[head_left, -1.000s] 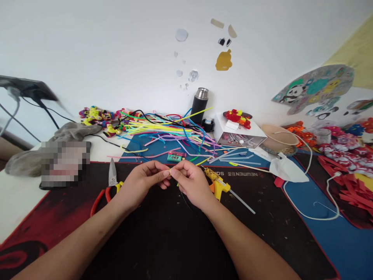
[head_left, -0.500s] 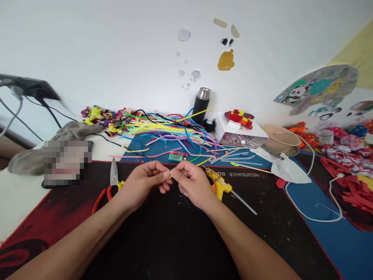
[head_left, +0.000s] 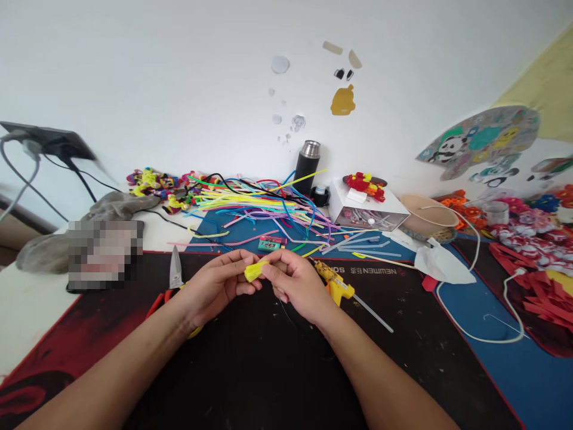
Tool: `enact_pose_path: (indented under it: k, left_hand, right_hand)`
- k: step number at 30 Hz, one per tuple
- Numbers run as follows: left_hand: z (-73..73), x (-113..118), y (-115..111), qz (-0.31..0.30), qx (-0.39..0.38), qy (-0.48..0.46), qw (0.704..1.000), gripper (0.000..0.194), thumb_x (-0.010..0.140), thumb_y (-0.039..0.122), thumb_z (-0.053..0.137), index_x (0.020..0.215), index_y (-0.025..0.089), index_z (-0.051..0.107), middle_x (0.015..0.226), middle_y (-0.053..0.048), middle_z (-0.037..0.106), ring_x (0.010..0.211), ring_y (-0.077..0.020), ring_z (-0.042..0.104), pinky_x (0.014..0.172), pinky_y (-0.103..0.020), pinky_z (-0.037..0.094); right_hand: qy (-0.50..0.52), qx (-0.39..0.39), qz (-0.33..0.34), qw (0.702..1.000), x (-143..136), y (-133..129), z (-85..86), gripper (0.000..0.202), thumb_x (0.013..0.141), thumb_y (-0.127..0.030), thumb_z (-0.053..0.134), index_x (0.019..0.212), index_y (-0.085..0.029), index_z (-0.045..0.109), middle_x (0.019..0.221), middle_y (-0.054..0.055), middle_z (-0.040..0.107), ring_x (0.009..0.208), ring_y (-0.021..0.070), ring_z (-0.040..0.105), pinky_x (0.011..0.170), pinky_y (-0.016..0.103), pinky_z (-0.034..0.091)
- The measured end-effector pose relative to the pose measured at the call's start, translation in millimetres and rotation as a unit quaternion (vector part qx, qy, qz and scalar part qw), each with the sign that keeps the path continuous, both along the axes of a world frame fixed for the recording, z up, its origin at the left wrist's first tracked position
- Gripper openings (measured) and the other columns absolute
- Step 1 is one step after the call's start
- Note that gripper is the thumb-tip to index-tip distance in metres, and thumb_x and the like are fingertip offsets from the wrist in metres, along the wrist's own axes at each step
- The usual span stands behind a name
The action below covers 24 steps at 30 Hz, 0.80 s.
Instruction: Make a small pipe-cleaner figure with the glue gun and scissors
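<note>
Holding a yellow tuft [head_left: 253,272] up to the left of the glue gun [head_left: 335,279], with the fingers of both hands close about it. Gripping the narrow end with the right hand [head_left: 298,286], between thumb and forefinger, just left of the glue gun. Meeting the flared end with the left hand [head_left: 215,283], farther left of the glue gun, with fingers curled and parted below the thumb; cannot tell whether pinching or merely touching.

Looks already bunched, to judge by the shape: gathered at one end, spread at the other. Cannot tell whether fixed at the gathered end or only squeezed together there. Joined to nothing else in view, so seemingly a separate part. Not gripping the glue gun, nor the scissors [head_left: 176,269] well to its left.

Can see many loose stems [head_left: 268,203] behind the glue gun and to its left, mostly long and apparently unworked. Can make out small figures [head_left: 152,181] beyond, farther left of the glue gun, seemingly finished.
</note>
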<state>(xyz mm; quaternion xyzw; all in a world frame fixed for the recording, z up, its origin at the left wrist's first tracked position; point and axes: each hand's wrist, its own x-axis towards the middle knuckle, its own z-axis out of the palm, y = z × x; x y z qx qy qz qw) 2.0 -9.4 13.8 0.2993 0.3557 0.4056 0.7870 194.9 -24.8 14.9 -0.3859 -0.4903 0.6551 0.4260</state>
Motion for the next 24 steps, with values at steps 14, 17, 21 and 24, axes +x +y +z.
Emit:
enact_pose_path:
  k: [14,17,21,24]
  left_hand:
    - [2.8,0.4,-2.4,-0.01,-0.001,-0.03,0.999,0.04,0.074,0.017,0.098,0.111,0.014,0.083,0.092,-0.008,0.081,0.074,-0.0157,0.076,0.071,-0.024,0.067]
    - [3.7,1.0,-2.4,0.005,0.006,-0.021,1.0,0.039,0.075,0.014,0.097,0.112,0.013,0.083,0.097,-0.01,0.082,0.079,-0.0174,0.077,0.074,-0.026,0.067]
    - [-0.2,0.9,-0.1,0.063,0.013,-0.011,0.998,0.037,0.078,0.009,0.091,0.114,0.015,0.084,0.105,-0.012,0.084,0.09,-0.0215,0.079,0.082,-0.031,0.067]
    - [-3.9,0.5,1.8,0.098,0.025,-0.02,0.995,0.036,0.077,0.011,0.092,0.112,0.014,0.085,0.105,-0.012,0.084,0.096,-0.0238,0.079,0.089,-0.034,0.066]
  right_hand:
    - [-0.005,0.007,-0.014,1.0,-1.0,1.3,-7.0,0.039,0.088,-0.05,0.082,0.108,-0.019,0.07,0.068,-0.007,0.062,0.043,0.0062,0.042,0.043,0.023,0.029]
    - [-0.016,0.008,-0.032,0.999,-2.0,1.7,-7.5,0.039,0.088,-0.053,0.081,0.107,-0.02,0.07,0.066,-0.007,0.06,0.043,0.0068,0.042,0.043,0.023,0.029]
    - [-0.027,0.012,-0.076,0.997,-2.3,1.7,-6.5,0.043,0.089,-0.06,0.078,0.105,-0.021,0.069,0.062,-0.008,0.054,0.044,0.0082,0.041,0.044,0.024,0.03]
    - [-0.049,0.016,-0.085,0.995,-2.1,1.1,-6.5,0.044,0.091,-0.061,0.075,0.106,-0.02,0.069,0.06,-0.009,0.049,0.046,0.0093,0.042,0.045,0.024,0.031]
